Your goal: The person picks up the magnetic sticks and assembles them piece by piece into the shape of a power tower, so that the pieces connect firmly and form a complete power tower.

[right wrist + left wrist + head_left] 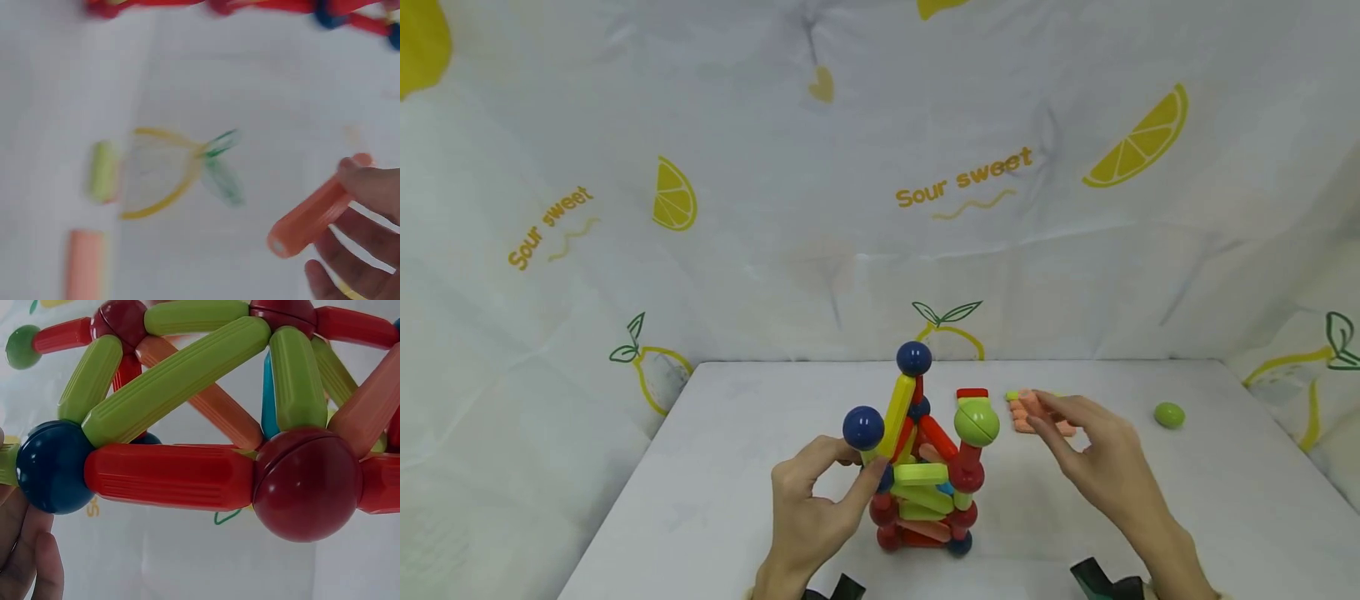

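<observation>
A tower of magnetic rods and balls (921,473) stands on the table in the head view, in red, yellow, light green, orange and blue. My left hand (816,500) is at its left side, pinching a short light-green rod (9,464) that joins an upper blue ball (862,427) to a lower blue ball (55,467). To the right of the tower, my right hand (1101,458) pinches an orange magnetic rod (312,215) between thumb and fingers, held apart from the tower. A light-green ball (977,422) tops the tower's right front corner.
Behind the right hand lies a group of orange rods (1022,419), with light-green ones beside it. A loose green ball (1168,415) sits farther right on the white table (722,467). A lemon-print cloth (820,250) hangs behind the table.
</observation>
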